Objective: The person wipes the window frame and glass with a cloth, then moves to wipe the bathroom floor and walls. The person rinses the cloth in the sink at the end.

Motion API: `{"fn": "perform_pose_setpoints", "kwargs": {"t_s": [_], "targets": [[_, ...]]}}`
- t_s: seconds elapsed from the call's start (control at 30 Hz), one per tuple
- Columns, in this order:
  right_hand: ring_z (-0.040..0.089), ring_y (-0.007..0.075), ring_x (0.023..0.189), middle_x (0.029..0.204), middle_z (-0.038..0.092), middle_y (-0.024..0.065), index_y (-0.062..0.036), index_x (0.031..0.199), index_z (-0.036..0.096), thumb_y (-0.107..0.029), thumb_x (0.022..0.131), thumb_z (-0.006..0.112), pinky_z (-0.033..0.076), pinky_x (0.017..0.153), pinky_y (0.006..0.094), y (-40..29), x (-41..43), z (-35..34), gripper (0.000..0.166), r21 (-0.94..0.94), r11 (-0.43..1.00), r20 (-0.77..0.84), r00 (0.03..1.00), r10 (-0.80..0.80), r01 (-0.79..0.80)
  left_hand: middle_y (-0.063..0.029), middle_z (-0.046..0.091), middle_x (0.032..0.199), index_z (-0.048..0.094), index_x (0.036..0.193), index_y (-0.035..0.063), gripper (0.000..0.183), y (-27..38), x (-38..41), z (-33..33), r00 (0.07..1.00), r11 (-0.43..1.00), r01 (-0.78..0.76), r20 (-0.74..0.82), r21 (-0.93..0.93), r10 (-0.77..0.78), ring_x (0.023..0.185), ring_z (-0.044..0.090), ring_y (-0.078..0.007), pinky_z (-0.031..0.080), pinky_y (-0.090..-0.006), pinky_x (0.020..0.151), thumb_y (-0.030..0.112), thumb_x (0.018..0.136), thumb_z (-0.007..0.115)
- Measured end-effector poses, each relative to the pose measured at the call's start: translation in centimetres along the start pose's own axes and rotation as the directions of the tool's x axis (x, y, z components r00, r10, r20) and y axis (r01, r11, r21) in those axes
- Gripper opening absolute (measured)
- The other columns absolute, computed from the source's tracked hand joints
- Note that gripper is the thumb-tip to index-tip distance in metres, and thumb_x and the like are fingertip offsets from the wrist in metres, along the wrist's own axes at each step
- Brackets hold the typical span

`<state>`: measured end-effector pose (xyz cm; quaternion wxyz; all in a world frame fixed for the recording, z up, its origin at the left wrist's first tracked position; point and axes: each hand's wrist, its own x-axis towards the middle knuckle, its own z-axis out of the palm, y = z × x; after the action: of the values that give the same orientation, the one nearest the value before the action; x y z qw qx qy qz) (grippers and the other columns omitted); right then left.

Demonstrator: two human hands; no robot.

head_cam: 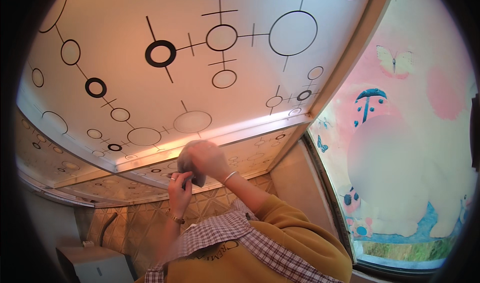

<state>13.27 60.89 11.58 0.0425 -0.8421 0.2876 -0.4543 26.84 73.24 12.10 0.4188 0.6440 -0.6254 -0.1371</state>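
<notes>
My right hand [210, 159], blurred and wearing a silver bangle, grips a crumpled grey cloth-like piece [200, 180]. The grey piece hangs below the fingers and its exact kind is unclear. Just below and to the left, my left hand [180, 187], with a ring and a gold watch, pinches a small dark item [186, 182] between its fingertips. Whether this dark item is part of the grey piece cannot be told. Both hands are raised close together before a light panel printed with black circles and lines [240, 107], near its metal trim [262, 125].
A window [405, 266] at the right holds a painted sheet [397, 170] with butterflies and an elephant. Patterned tiles [142, 230] line the wall beyond my arms. At lower left stands a grey box-shaped unit [97, 264] beside a dark curved pipe [107, 226].
</notes>
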Motion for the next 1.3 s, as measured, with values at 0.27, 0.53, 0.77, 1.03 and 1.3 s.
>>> {"fn": "perform_pose_setpoints", "kwargs": {"t_s": [0.27,0.53,0.77,1.03,1.3], "targets": [[0.06,0.0243,0.081,0.082,0.06,0.0055,-0.0108,0.09,0.058,-0.011,0.072,0.064,0.047,0.078,0.0383,11.1,-5.2,-12.8,0.02,-0.354,0.896,-0.259,0.949,0.18,-0.266,-0.0125,0.058,0.087,0.065,0.103,0.0049,0.023,7.1,2.6,7.1,0.929,0.956,-0.244,0.243,-0.165,0.279,0.075,0.058,-0.0276,0.048,-0.0349,0.067,-0.001,0.081,0.06],[0.059,0.0282,0.097,0.098,0.063,0.0103,-0.0086,0.107,0.057,-0.009,0.081,0.056,0.047,0.08,0.0394,18.0,-8.2,-20.0,0.026,-0.558,0.589,-0.426,0.811,0.402,-0.585,-0.0117,0.058,0.089,0.063,0.108,0.0057,0.025,14.8,6.6,15.8,0.797,0.802,-0.44,0.236,-0.404,0.557,0.077,0.058,-0.0278,0.049,-0.0344,0.07,0.0,0.084,0.06],[0.058,0.0317,0.085,0.086,0.06,0.012,-0.0052,0.082,0.054,-0.01,0.078,0.055,0.048,0.073,0.0424,19.9,-6.1,-19.1,0.006,-0.69,0.492,-0.302,0.829,0.47,-0.53,-0.0115,0.058,0.089,0.062,0.108,0.0077,0.024,12.6,7.3,15.5,0.862,0.858,-0.38,0.205,-0.346,0.464,0.078,0.058,-0.0263,0.049,-0.0334,0.069,0.001,0.085,0.058],[0.056,0.0297,0.089,0.088,0.057,0.0105,-0.0063,0.095,0.059,-0.01,0.078,0.059,0.046,0.079,0.0413,11.0,-3.9,-12.6,0.018,-0.48,0.815,-0.161,0.946,0.282,-0.324,-0.0111,0.062,0.089,0.067,0.1,0.0041,0.021,2.9,4.0,8.6,0.988,0.949,-0.043,0.126,-0.313,0.086,0.073,0.06,-0.0209,0.049,-0.0309,0.067,-0.001,0.082,0.058],[0.056,0.0273,0.086,0.087,0.055,0.0095,-0.0066,0.099,0.058,-0.009,0.074,0.062,0.047,0.076,0.038,-0.8,0.6,-0.8,0.025,-0.205,0.976,-0.003,0.997,0.072,-0.071,-0.0086,0.062,0.087,0.067,0.098,0.001,0.017,-7.4,-3.5,-2.2,0.948,0.967,0.219,-0.206,-0.129,-0.242,0.072,0.059,-0.0159,0.048,-0.0296,0.063,0.0,0.084,0.057]]}}
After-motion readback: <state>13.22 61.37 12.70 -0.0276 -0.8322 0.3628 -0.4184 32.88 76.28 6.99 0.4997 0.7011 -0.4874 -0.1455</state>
